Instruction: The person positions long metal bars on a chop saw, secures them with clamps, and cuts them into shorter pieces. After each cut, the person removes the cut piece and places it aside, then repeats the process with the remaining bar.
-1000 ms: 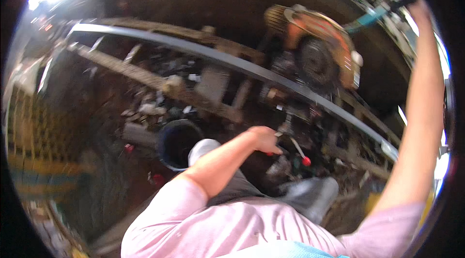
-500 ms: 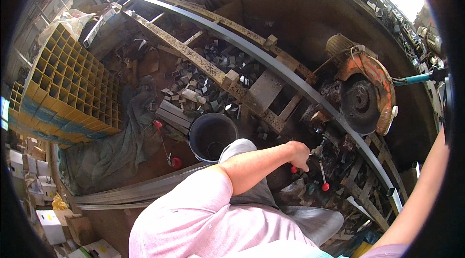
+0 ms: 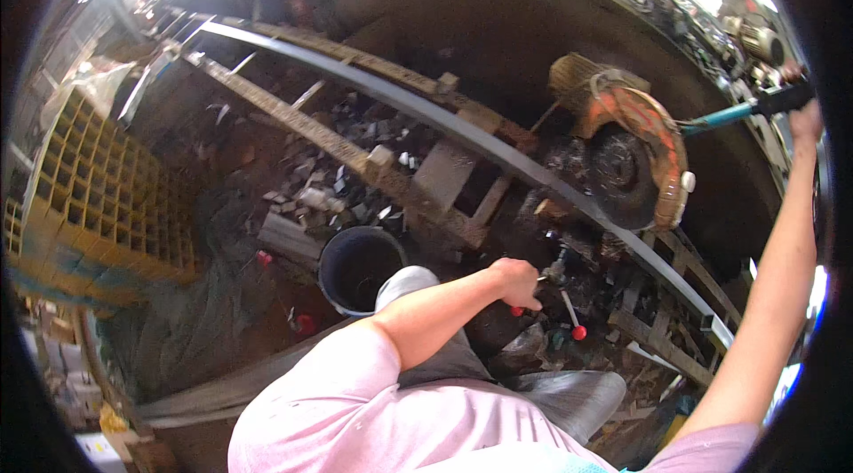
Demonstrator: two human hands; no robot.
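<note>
Head view, left to right: yellow grid panels stacked far left; black bucket near the knee; long dark steel strip running diagonally across the rusty cutting surface. Left hand closed, apparently on a red-knobbed vise lever. Orange-guarded chop saw right of centre; right hand closed round its black-and-teal handle, far right.
</note>
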